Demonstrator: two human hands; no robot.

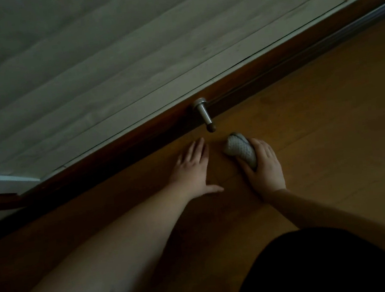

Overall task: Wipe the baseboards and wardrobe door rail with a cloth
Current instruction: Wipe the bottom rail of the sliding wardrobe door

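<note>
Two hands rest on the wooden floor (325, 108) near the dark baseboard (138, 139). Left hand (192, 169) lies flat, fingers straight, holding nothing. Right hand (263, 167) grips a rolled pale cloth (240, 149), which touches the floor just right of a metal doorstop (205, 114) projecting from the baseboard.

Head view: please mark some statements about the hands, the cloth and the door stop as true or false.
1. The right hand grips the cloth. True.
2. The left hand holds the door stop. False: it lies flat on the floor, fingers straight.
3. The door stop sticks out from the baseboard. True.
4. The cloth is spread flat on the floor. False: it is bunched in the hand.
</note>
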